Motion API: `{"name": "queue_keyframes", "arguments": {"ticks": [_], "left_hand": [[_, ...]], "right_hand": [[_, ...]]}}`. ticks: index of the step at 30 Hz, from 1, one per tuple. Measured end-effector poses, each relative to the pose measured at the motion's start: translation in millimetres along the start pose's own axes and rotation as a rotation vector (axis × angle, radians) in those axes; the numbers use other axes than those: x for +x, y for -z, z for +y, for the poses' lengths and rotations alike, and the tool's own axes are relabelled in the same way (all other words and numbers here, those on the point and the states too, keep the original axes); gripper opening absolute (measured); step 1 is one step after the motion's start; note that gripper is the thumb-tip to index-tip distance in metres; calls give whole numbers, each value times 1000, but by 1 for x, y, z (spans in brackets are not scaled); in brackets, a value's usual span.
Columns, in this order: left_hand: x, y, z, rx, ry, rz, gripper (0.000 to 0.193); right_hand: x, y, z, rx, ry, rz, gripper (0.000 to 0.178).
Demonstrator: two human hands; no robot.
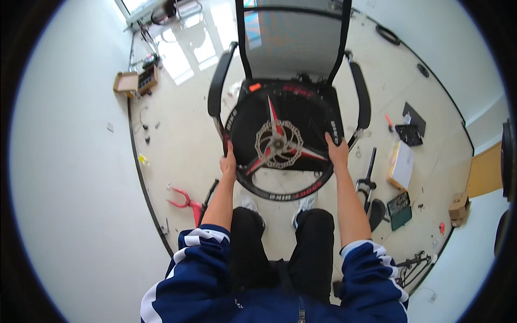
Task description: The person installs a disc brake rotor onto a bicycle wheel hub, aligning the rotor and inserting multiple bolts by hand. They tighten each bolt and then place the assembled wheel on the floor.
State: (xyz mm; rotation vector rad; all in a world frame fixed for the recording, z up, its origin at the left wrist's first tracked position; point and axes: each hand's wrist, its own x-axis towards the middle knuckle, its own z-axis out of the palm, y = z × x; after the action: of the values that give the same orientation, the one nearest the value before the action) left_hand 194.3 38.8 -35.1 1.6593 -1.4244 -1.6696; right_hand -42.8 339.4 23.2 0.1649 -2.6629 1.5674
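A black bicycle wheel (pixel 284 196) with three red and silver spokes is in front of me, face up over an office chair's black seat. A silver brake disc (pixel 259 142) surrounds its hub. My left hand (pixel 228 161) is closed on the left side of the rim, and my right hand (pixel 337 151) grips the right side. Whether the wheel rests on the seat or is raised a little, I cannot tell. Behind the wheel stands the mesh backrest (pixel 293 40) of the chair, with an armrest on either side. An orange piece (pixel 254 86) lies on the seat's far left.
On the floor left lies a red bicycle frame (pixel 187 202); right are a black fork (pixel 368 183), a white box (pixel 400 164) and a green tool case (pixel 400 211). An open cardboard box (pixel 127 83) sits by the left wall. A tyre (pixel 388 35) lies far right.
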Motion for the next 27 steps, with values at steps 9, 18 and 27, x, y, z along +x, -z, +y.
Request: {"name": "queue_keyframes", "arguments": {"ticks": [9,18,27], "left_hand": [[-86,27,37,-270,-85,73,86],[-318,208,399,-219,-1291,160,79],[-548,291,431,448,-1607,-23,63]], "right_hand": [[-35,92,-116,224,81,-38,57],[-127,264,-325,1223,557,1,36],[-279,239,-253,1715,318,-378,32]]}}
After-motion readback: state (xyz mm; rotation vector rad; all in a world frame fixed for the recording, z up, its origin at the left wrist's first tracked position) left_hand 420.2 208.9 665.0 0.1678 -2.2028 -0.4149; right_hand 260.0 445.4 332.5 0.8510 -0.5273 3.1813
